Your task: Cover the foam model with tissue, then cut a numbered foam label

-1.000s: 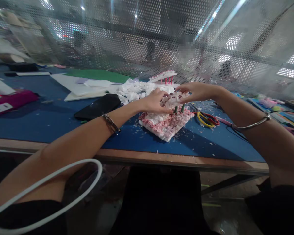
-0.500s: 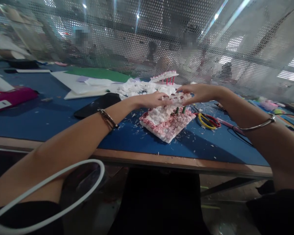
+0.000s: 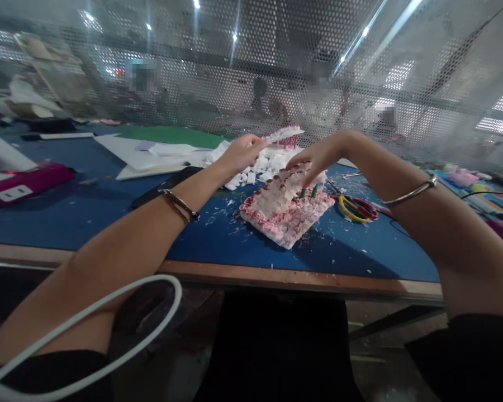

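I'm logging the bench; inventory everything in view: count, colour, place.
base: one, mottled pink, centre
slab: one, white, red-knobbed, tilted over base
pegs: two, green, over base
scraps: many, white, beyond base
panel: one, pinkish, behind scraps
scissors: one, yellow-red, right of base
sheets: several, green and white, rear left
flat object: one, black, left of base
unclear item: one, magenta, left
pieces: many, multicoloured, far right
screen: one, perforated grey, background
tabletop: one, blue, underneath
cable: one, white, lower left
bracelets: two, brown and silver, worn
left grip: one, bare, by panel
right grip: one, bare, holding slab
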`<action>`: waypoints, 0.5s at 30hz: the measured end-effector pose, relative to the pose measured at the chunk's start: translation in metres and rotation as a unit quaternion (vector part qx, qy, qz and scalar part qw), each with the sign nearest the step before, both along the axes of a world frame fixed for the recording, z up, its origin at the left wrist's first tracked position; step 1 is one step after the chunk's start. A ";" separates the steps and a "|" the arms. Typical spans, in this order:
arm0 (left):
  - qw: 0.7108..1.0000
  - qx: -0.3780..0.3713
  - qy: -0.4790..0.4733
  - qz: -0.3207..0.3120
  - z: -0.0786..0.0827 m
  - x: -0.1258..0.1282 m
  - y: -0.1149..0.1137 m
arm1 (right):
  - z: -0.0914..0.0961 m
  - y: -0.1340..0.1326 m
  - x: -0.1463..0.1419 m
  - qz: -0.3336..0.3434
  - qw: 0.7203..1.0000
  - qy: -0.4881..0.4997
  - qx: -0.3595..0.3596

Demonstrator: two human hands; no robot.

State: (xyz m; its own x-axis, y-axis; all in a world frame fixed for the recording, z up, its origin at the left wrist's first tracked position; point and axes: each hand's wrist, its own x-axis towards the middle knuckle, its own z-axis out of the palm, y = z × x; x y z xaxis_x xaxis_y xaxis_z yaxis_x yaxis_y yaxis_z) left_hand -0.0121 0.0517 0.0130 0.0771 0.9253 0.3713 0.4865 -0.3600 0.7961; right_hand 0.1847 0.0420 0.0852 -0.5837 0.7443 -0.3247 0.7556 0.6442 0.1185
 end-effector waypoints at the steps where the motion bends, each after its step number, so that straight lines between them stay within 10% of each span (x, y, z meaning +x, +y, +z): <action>1: 1.000 -0.009 -0.017 -0.007 0.001 0.001 -0.003 | 0.002 -0.001 -0.001 -0.010 1.000 -0.003 0.001; 15: 0.998 -0.004 0.014 -0.054 0.003 0.005 -0.009 | 0.012 -0.009 0.012 -0.039 0.994 -0.033 0.096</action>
State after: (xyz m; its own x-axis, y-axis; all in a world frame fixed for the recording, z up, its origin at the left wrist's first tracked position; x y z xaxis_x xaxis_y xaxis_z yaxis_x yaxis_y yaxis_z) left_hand -0.0076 0.0431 0.0156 0.1862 0.9138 0.3609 0.4669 -0.4056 0.7858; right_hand 0.1968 0.0325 0.0970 -0.5035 0.8388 -0.2072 0.7890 0.5441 0.2852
